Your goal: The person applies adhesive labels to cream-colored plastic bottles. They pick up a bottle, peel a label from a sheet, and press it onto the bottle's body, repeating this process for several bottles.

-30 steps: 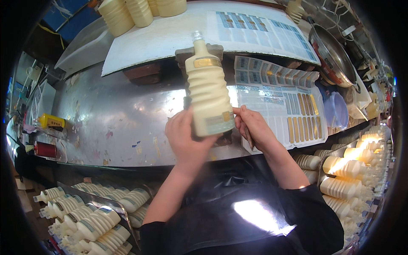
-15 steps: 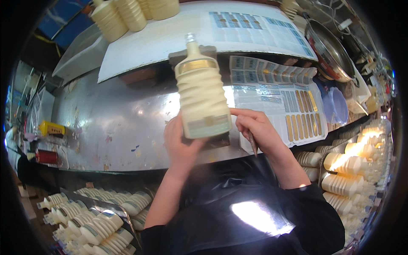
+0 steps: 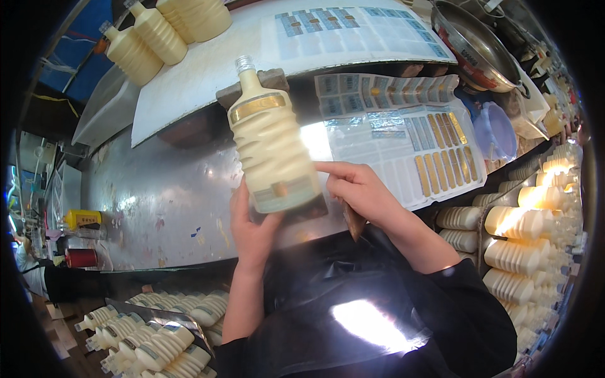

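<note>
A cream-coloured bottle (image 3: 271,148) with rippled sides tilts over the metal bench, its clear threaded neck pointing away from me. It bears a gold band (image 3: 257,108) at the shoulder and a grey-blue label (image 3: 287,193) near the base. My left hand (image 3: 252,230) grips the bottle's lower end, thumb and fingers on either side. My right hand (image 3: 362,192) reaches its index finger to the bottle's lower right edge. Its other fingers curl round a brown, flat, pointed tool (image 3: 353,222), partly hidden by the hand. Behind the bottle's neck lies a grey-brown block (image 3: 272,80).
Sheets of gold and blue stickers (image 3: 403,148) lie to the right on the metal bench (image 3: 170,208). A white board (image 3: 252,47) carries more sheets and several bottles (image 3: 161,34). A metal pan (image 3: 479,47) and lilac bucket (image 3: 495,132) stand right. Racked bottles (image 3: 507,252) flank me.
The view has shifted, so bench items appear displaced. The bottle remains in my left hand, its neck leaning slightly more left. My right index finger stays at the bottle's edge; the brown tool shows more broadly.
</note>
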The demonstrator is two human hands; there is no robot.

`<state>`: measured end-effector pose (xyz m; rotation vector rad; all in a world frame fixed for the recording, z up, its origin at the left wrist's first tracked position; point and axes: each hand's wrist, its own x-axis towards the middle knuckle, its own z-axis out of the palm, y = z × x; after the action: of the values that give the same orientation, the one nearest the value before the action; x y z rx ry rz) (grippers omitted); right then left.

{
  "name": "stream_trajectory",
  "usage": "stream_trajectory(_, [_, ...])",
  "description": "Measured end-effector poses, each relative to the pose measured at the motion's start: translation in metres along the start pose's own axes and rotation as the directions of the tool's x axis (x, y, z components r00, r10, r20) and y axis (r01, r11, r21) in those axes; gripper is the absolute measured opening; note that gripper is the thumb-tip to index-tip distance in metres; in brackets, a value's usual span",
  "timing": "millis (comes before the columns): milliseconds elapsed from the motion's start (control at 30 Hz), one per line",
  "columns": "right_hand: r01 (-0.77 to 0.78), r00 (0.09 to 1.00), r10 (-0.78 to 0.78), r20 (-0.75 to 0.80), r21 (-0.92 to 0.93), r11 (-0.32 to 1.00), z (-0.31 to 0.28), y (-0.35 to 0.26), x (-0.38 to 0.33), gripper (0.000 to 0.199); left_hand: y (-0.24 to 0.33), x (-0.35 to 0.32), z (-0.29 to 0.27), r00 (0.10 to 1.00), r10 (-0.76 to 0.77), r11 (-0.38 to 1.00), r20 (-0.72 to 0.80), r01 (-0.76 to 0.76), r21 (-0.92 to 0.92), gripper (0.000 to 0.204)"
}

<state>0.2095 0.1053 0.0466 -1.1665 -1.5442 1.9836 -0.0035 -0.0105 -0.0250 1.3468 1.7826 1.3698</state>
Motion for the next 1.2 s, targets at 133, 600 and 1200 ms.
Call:
stream_trajectory(133, [0.051,0.998,-0.052,-0.029,-0.024,0.998,-0.003,0.019,0.011,0.045,0.002,-0.004,-0.002,0.993,0.116,0.989,0.021,-0.118,0.088,0.085])
stream_trajectory(600, [0.138,0.98,-0.159,-0.116,-0.177,0.975,0.009,0.038,0.027,0.063,0.008,0.003,0.023,0.991,-0.116,0.905,-0.066,0.078,-0.419,0.052])
stream_trajectory(1200, [0.558,0.649,-0.746,0.153,-0.762,0.329,0.023,-0.019,0.004,0.029,0.008,0.007,0.016,0.979,-0.191,0.887,-0.07,0.141,-0.441,0.056])
